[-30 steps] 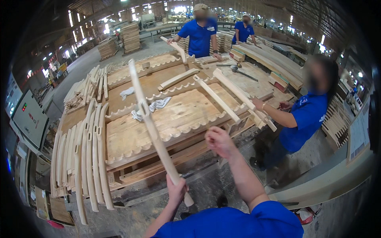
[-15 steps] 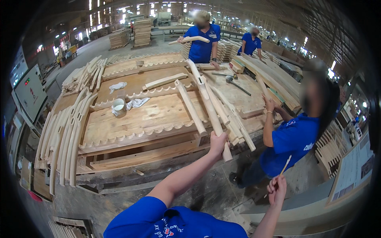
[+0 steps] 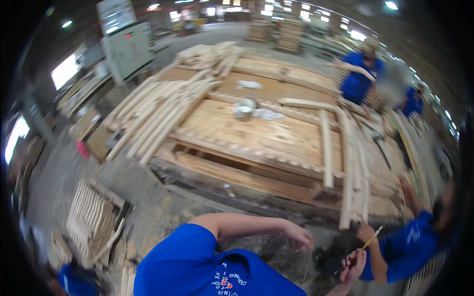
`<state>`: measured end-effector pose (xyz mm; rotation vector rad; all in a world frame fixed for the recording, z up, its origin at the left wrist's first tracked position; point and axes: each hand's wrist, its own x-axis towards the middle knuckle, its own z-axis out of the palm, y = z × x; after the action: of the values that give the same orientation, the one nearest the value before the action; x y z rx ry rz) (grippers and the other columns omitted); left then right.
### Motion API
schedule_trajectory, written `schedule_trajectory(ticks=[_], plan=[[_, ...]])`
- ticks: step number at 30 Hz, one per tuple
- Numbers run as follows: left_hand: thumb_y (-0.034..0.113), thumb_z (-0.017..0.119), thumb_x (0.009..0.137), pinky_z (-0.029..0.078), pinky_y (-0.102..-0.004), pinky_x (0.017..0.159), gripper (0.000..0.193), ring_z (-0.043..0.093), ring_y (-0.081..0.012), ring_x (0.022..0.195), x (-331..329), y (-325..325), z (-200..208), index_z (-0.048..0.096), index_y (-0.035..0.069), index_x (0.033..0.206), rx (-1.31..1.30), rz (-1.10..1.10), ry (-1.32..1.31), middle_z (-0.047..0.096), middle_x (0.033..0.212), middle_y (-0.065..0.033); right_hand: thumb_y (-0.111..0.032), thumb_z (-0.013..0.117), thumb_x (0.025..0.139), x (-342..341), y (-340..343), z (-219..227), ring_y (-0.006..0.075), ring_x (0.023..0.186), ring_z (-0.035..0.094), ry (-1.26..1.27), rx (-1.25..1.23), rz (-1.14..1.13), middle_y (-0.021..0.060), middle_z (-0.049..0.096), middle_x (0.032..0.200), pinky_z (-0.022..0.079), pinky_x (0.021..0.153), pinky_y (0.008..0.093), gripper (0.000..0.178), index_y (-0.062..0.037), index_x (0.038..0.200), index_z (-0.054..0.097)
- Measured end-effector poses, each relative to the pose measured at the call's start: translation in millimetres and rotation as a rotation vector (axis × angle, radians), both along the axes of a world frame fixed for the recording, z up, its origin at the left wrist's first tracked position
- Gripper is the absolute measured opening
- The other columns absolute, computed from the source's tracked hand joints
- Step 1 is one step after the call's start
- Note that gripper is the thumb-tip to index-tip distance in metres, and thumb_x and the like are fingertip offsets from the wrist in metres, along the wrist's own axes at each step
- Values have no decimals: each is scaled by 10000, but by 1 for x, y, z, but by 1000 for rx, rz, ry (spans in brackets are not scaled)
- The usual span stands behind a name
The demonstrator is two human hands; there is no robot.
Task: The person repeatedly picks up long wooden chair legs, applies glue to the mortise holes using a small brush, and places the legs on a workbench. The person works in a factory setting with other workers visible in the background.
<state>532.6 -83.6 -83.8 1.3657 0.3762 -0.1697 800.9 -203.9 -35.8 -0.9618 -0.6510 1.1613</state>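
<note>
My left hand is empty, its fingers loosely bent and a little apart, held over the floor in front of the workbench. In my right hand, at the lower right, is a thin stick with a pale tip, slanting up to the right; it looks like a slim brush, but blur hides its exact kind. Several long wooden pieces lie at the bench's right end, beyond my hands. A shorter wooden bar rests beside them.
A low bench with scalloped wooden rails spans the middle, bearing a white pot and a rag. Curved wooden pieces are piled at its left. A co-worker in blue stands close on my right. Stacked slats stand lower left.
My left hand has let go of the long wooden piece, which now lies on the bench. My view has swung left. The thin stick stays in my right hand.
</note>
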Motion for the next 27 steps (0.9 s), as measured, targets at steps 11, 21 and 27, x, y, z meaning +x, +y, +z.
schedule_trajectory(ticks=[11, 21, 27], plan=[[305, 591, 861, 493, -261, 737, 480, 596, -133, 828, -489, 1, 144, 466, 51, 1249, 599, 1612, 179, 624, 980, -66, -265, 442, 964, -199, 136, 2, 40, 456, 403, -57, 26, 332, -20, 501, 702, 300, 351, 168, 156, -132, 996, 516], [529, 613, 732, 512, -324, 730, 669, 617, -244, 894, -781, -24, 79, 545, 30, 1173, 720, 1568, 1024, 630, 1003, -176, -211, 467, 953, -410, 176, 21, 60, 452, 421, -42, 14, 422, 15, 523, 690, 276, 348, 173, 136, -87, 940, 521], [602, 606, 708, 499, -358, 768, 812, 625, -288, 847, -799, 58, 81, 470, 8, 1243, 792, 1245, 1106, 603, 1079, -199, -188, 490, 941, -465, 175, 42, 58, 450, 392, -111, 28, 394, 12, 517, 687, 261, 365, 178, 112, -83, 932, 528]])
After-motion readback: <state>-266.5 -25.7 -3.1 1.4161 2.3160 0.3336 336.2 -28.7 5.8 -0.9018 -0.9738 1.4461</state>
